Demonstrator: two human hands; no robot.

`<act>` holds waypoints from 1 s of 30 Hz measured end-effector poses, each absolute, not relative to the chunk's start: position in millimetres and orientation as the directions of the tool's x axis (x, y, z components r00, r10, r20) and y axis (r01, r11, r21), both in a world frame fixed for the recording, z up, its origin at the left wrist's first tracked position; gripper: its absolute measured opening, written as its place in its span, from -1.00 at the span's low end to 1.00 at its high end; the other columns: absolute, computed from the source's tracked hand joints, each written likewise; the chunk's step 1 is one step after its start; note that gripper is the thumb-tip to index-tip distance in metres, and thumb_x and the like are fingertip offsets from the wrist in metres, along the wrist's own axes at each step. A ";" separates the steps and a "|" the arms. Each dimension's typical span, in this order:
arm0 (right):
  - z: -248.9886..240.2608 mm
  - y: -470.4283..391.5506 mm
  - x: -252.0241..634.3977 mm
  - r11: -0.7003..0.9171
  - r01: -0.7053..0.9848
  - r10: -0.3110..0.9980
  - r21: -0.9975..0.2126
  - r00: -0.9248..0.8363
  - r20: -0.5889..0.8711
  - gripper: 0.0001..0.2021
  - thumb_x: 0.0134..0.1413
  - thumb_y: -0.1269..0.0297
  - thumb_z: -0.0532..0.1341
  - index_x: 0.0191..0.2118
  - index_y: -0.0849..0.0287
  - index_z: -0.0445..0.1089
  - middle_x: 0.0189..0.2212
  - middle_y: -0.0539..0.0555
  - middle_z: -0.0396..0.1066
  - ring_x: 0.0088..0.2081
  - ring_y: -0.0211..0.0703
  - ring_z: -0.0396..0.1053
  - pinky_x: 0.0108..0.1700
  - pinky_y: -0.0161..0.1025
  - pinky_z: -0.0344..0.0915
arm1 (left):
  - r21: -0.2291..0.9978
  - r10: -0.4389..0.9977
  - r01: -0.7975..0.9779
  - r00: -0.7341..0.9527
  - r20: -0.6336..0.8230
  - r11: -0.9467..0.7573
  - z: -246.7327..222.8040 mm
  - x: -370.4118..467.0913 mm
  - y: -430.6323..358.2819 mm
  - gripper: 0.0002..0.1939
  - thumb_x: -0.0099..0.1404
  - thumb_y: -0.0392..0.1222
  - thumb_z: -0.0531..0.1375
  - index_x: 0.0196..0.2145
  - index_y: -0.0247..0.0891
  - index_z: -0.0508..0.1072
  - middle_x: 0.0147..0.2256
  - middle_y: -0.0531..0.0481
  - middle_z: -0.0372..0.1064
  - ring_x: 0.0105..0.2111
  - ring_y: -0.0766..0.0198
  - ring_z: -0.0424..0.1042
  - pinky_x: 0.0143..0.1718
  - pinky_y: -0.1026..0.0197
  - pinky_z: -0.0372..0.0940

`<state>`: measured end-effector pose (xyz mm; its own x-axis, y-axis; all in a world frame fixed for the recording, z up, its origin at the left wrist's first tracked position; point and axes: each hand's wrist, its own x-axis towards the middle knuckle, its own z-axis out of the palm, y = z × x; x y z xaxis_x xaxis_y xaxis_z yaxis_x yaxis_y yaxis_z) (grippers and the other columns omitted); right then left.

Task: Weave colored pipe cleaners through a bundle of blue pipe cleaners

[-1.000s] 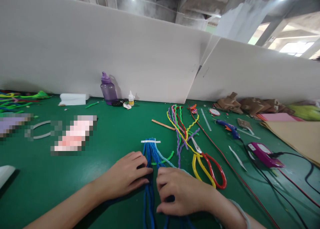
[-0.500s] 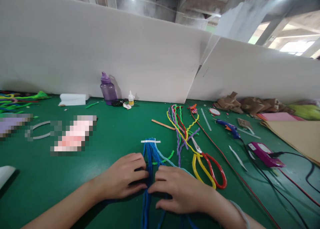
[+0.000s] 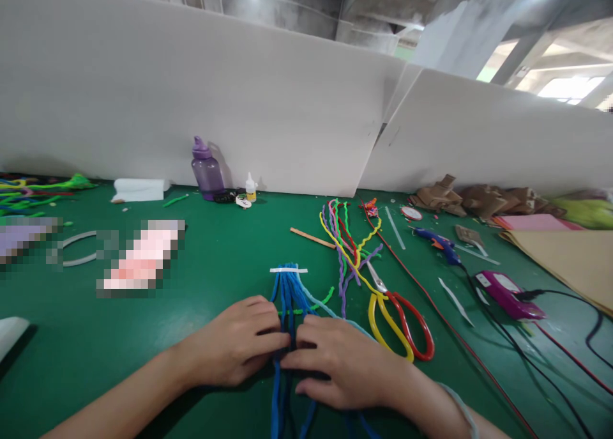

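A bundle of blue yarn strands (image 3: pixel 288 289) runs down the green table toward me, with a narrow white strip (image 3: pixel 288 271) across its top end. My left hand (image 3: pixel 242 340) pinches strands from the left, its fingertips bent inward. From the other side, my right hand (image 3: pixel 338 362) has its fingers curled onto the strands, with the thumb lower and a little apart. The fingertips nearly meet, and partly hide the yarn. One light blue strand (image 3: pixel 330 309) splits off rightward behind my right hand. Lower strands trail below both hands. A short green strand (image 3: pixel 323 300) lies under the bundle.
Scissors (image 3: pixel 402 324) with red and yellow handles lie right of my right hand, below several coloured wavy strands (image 3: pixel 342 247). Farther right are a blue glue gun (image 3: pixel 438 244), a purple device (image 3: pixel 510 295) and cables. A purple bottle (image 3: pixel 207 174) and small glue bottle (image 3: pixel 250 188) stand behind.
My left fingertips have shifted slightly right across the strands, closer to my right hand. The strands between my hands are spread a little differently. My right hand has barely moved.
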<state>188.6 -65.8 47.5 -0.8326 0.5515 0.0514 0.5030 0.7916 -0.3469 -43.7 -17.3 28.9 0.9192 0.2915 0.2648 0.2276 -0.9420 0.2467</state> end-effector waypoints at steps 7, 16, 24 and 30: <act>49.8 -68.6 186.9 0.791 0.518 0.559 -0.325 -0.828 0.041 -0.66 0.20 0.12 0.12 0.07 -0.02 0.31 -0.23 0.05 0.32 -0.19 -0.14 0.24 -0.20 -0.23 0.20 | 0.232 0.313 0.254 0.911 0.270 -0.939 31.8 -44.0 -17.5 -0.77 0.16 -0.41 0.01 -0.27 -0.25 0.37 -0.39 -0.06 0.32 -0.32 0.18 0.26 -0.21 0.09 0.20; 49.2 -67.3 186.5 0.776 0.524 0.574 -0.350 -0.818 0.047 -0.78 0.18 0.19 0.14 -0.13 0.16 0.39 -0.24 0.07 0.35 -0.18 -0.15 0.25 -0.19 -0.25 0.22 | 0.186 0.309 0.262 0.900 0.306 -0.947 27.9 -42.7 -16.4 -0.90 0.32 -0.27 0.07 -0.29 -0.26 0.37 -0.40 -0.03 0.33 -0.34 0.21 0.26 -0.26 0.14 0.18; 47.6 -66.5 186.9 0.779 0.503 0.564 -0.375 -0.823 0.070 -0.75 0.19 0.20 0.13 -0.06 0.16 0.36 -0.14 0.08 0.34 -0.09 -0.15 0.22 -0.07 -0.23 0.22 | 0.210 0.304 0.256 0.921 0.245 -0.944 28.1 -42.5 -16.4 -0.89 0.31 -0.29 0.07 -0.24 -0.25 0.39 -0.33 -0.05 0.33 -0.28 0.18 0.28 -0.22 0.11 0.19; 48.2 -66.9 187.1 0.781 0.511 0.568 -0.361 -0.820 0.069 -0.75 0.19 0.19 0.13 -0.06 0.15 0.37 -0.14 0.06 0.33 -0.10 -0.14 0.22 -0.10 -0.23 0.23 | 0.246 0.364 0.308 0.903 0.228 -0.919 28.9 -41.1 -16.6 -0.89 0.33 -0.27 0.05 -0.30 -0.27 0.36 -0.36 -0.05 0.32 -0.31 0.20 0.28 -0.24 0.11 0.22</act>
